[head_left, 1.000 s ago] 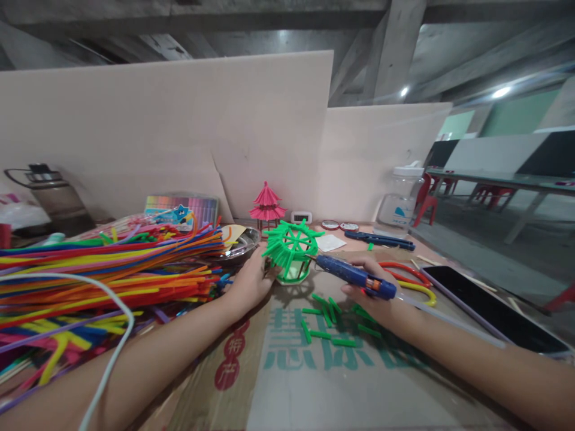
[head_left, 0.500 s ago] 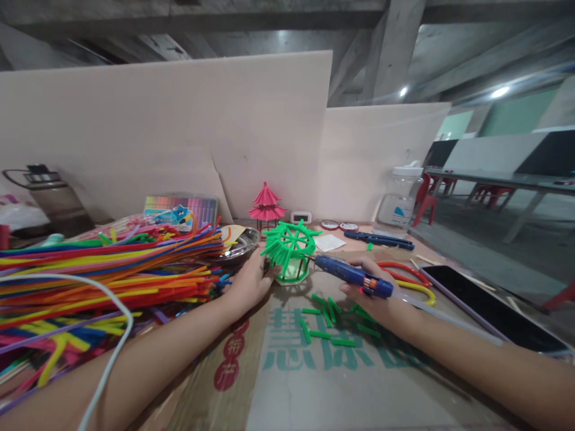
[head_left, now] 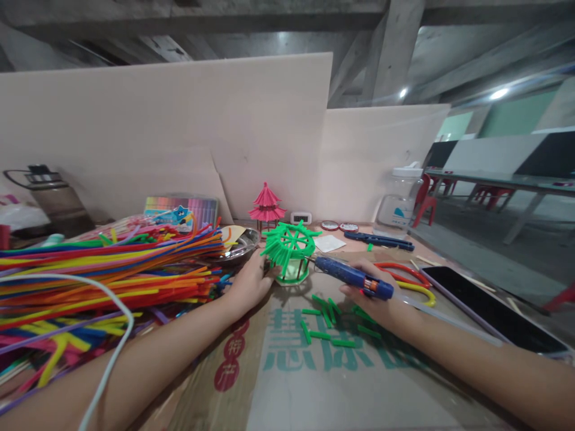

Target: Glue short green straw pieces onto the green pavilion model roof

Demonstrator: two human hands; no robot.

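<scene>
A small green pavilion model [head_left: 287, 254], made of pipe-cleaner pieces with a ring-and-spoke roof, stands upright on the cardboard. My left hand [head_left: 254, 280] is closed on its left side, the fingertips partly hidden behind it. In my right hand [head_left: 372, 302] is a blue hot glue gun [head_left: 336, 270], its nozzle pointing left at the model's right roof edge. Whether the tip touches the roof I cannot tell. A clear glue stick [head_left: 449, 318] sticks out of the gun's back. Several short green pipe-cleaner pieces [head_left: 320, 335] lie on the cardboard below the gun.
Bundles of coloured pipe cleaners [head_left: 112, 257] fill the left side, with a white cable [head_left: 128, 335] crossing my left forearm. Behind the model stands a pink pagoda [head_left: 266, 206]. To the right are blue pliers [head_left: 380, 240], a phone [head_left: 485, 308] and a clear jug [head_left: 398, 203].
</scene>
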